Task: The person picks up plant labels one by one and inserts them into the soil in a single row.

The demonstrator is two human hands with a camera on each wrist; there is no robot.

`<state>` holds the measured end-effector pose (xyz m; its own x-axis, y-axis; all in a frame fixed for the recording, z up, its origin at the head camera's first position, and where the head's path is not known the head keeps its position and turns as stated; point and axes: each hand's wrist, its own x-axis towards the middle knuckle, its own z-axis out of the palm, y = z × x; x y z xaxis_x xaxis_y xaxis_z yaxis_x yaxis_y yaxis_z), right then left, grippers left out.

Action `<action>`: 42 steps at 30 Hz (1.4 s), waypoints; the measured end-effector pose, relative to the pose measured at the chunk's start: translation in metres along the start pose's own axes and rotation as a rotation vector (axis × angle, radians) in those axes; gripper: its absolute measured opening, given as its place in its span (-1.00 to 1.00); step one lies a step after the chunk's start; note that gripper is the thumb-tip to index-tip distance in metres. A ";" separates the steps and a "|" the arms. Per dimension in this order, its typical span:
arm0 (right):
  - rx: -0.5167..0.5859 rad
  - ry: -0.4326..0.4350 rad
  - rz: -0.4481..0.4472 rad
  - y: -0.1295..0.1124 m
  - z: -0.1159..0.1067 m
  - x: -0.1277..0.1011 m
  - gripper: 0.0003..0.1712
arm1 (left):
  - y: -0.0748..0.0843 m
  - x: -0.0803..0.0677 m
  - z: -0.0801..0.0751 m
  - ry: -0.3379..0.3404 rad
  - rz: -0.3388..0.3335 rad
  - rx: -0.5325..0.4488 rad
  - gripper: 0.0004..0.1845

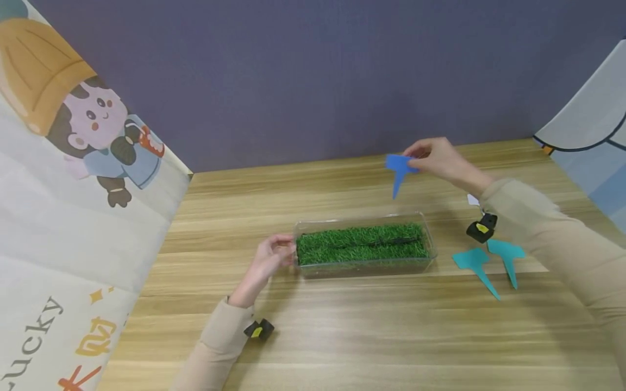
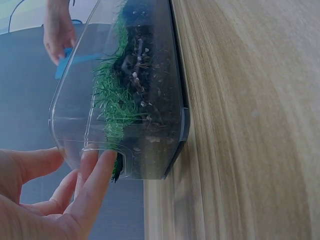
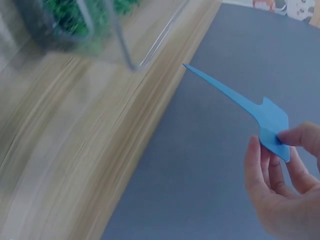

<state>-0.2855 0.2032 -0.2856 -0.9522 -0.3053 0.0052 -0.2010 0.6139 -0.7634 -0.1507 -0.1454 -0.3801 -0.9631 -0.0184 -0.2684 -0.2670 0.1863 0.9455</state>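
Beyond the light-brown, wood-grained tabletop stands a plain dark blue-grey panel. Left of the tabletop is a white printed sheet bearing grey lettering and a cartoon figure in an orange hat; right of the tabletop, a black-outlined, pale grey-and-blue printed sheet.

Two long, plain beige fabric sleeves, one per arm.
Each reaches the wrist, slightly creased; by each cuff sits a small, angular black wrist camera bearing a yellow patch.
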 end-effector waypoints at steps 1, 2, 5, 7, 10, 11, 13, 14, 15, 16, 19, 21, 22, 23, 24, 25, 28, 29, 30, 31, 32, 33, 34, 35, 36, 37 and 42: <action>0.008 0.004 -0.012 -0.002 0.002 0.000 -0.67 | 0.000 0.000 0.000 -0.002 0.001 0.001 -0.65; 0.015 0.002 -0.020 -0.004 0.004 -0.001 -0.68 | 0.000 0.000 0.000 -0.005 0.002 0.002 -0.65; 0.040 0.000 -0.051 -0.011 0.011 -0.002 -0.72 | 0.001 0.000 0.000 -0.006 0.002 0.003 -0.64; 0.051 -0.004 -0.068 -0.016 0.016 -0.003 -0.73 | 0.002 0.000 0.000 -0.006 0.003 0.002 -0.64; 0.060 -0.007 -0.083 -0.022 0.023 -0.004 -0.75 | 0.002 -0.001 0.000 -0.008 0.001 -0.002 -0.64; 0.068 -0.013 -0.088 -0.024 0.026 -0.004 -0.75 | 0.002 -0.001 0.000 -0.008 0.000 -0.004 -0.64; 0.093 -0.025 -0.102 -0.027 0.031 -0.005 -0.76 | 0.002 0.000 0.000 -0.009 -0.002 -0.010 -0.64; 0.112 -0.025 -0.115 -0.028 0.034 -0.005 -0.78 | 0.002 0.000 0.000 -0.007 -0.003 -0.013 -0.64; 0.123 -0.029 -0.125 -0.029 0.036 -0.004 -0.78 | 0.002 0.000 0.000 -0.006 -0.005 -0.014 -0.64; 0.133 -0.033 -0.130 -0.030 0.039 -0.004 -0.79 | 0.002 0.000 0.000 -0.005 -0.004 -0.014 -0.64; 0.142 -0.030 -0.136 -0.034 0.047 -0.004 -0.80 | 0.002 0.000 0.001 -0.005 -0.006 -0.021 -0.65; 0.132 -0.029 -0.120 -0.037 0.052 -0.003 -0.79 | 0.002 0.001 0.001 -0.005 -0.007 -0.024 -0.65; 0.137 -0.032 -0.113 -0.038 0.055 -0.003 -0.79 | 0.002 0.001 0.001 -0.006 -0.006 -0.024 -0.65; 0.140 -0.035 -0.112 -0.040 0.057 -0.003 -0.79 | 0.002 0.001 0.001 -0.006 -0.009 -0.025 -0.65; 0.146 -0.040 -0.107 -0.041 0.059 -0.003 -0.78 | 0.002 0.001 0.002 -0.007 -0.010 -0.023 -0.65; 0.153 -0.046 -0.104 -0.042 0.061 -0.003 -0.78 | 0.002 0.001 0.002 -0.007 -0.013 -0.021 -0.65; 0.156 -0.075 -0.102 -0.046 0.064 -0.005 -0.77 | 0.002 0.001 0.002 -0.007 -0.014 -0.013 -0.64; 0.154 -0.086 -0.102 -0.047 0.065 -0.004 -0.77 | 0.002 0.002 0.002 -0.006 -0.017 -0.013 -0.64; 0.151 -0.098 -0.101 -0.047 0.067 -0.004 -0.76 | 0.002 0.002 0.003 -0.006 -0.016 -0.012 -0.64; 0.149 -0.111 -0.101 -0.048 0.068 -0.004 -0.76 | 0.002 0.002 0.003 -0.004 -0.016 -0.012 -0.64; 0.145 -0.123 -0.103 -0.049 0.069 -0.004 -0.76 | 0.002 0.002 0.003 -0.004 -0.013 -0.010 -0.64; 0.141 -0.135 -0.105 -0.050 0.070 -0.003 -0.76 | 0.003 0.003 0.003 -0.002 -0.014 -0.010 -0.65; 0.142 -0.142 -0.106 -0.051 0.072 -0.003 -0.76 | 0.003 0.003 0.004 0.000 -0.015 -0.009 -0.65; 0.140 -0.146 -0.111 -0.051 0.073 -0.003 -0.77 | 0.003 0.004 0.004 0.000 -0.016 -0.009 -0.65; 0.140 -0.151 -0.115 -0.052 0.075 -0.003 -0.77 | 0.003 0.004 0.004 0.000 -0.015 -0.007 -0.65; 0.141 -0.154 -0.120 -0.052 0.077 -0.003 -0.78 | 0.003 0.004 0.005 0.001 -0.012 -0.006 -0.65; 0.142 -0.171 -0.135 -0.056 0.087 -0.003 -0.80 | 0.003 0.006 0.006 0.011 -0.015 -0.021 -0.66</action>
<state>-0.2516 0.1068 -0.2991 -0.8640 -0.5034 0.0135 -0.2781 0.4547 -0.8461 -0.1569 -0.1392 -0.3800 -0.9592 -0.0317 -0.2810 -0.2823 0.1650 0.9450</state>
